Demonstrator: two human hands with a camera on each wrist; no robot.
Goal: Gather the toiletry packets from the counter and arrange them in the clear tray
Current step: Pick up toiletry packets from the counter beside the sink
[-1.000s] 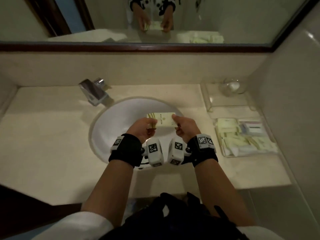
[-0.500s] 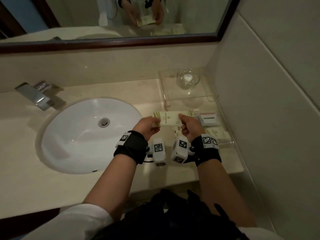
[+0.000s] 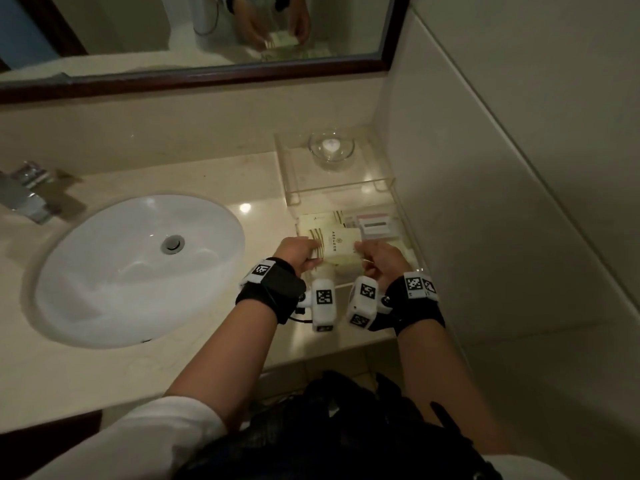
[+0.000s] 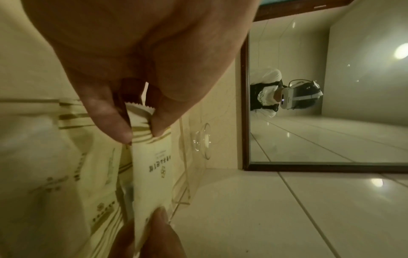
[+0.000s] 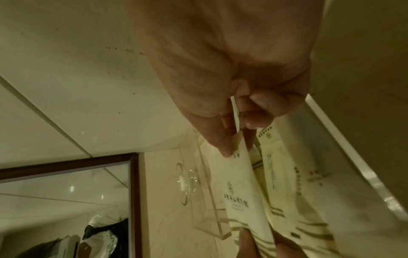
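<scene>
A cream toiletry packet [image 3: 337, 243] with gold stripes is held level just above the clear tray [image 3: 407, 221] at the counter's right end. My left hand [image 3: 298, 255] pinches its striped left end [image 4: 143, 129] between thumb and forefinger. My right hand [image 3: 375, 256] pinches its other end [image 5: 239, 146]. Below it in the tray lie several more cream packets [image 3: 320, 220] and a white box with red and green stripes [image 3: 375, 226]. The near part of the tray is hidden behind my hands.
A second clear tray [image 3: 332, 181] behind the first holds a glass dish [image 3: 331, 150]. The white basin [image 3: 138, 268] and chrome tap [image 3: 26, 192] are to the left. A tiled wall [image 3: 502, 202] closes the right side and a framed mirror [image 3: 207, 74] runs along the back.
Both hands carried the packet from over the basin rightward to above the clear tray and lowered it toward the packets there. The view swung right with them.
</scene>
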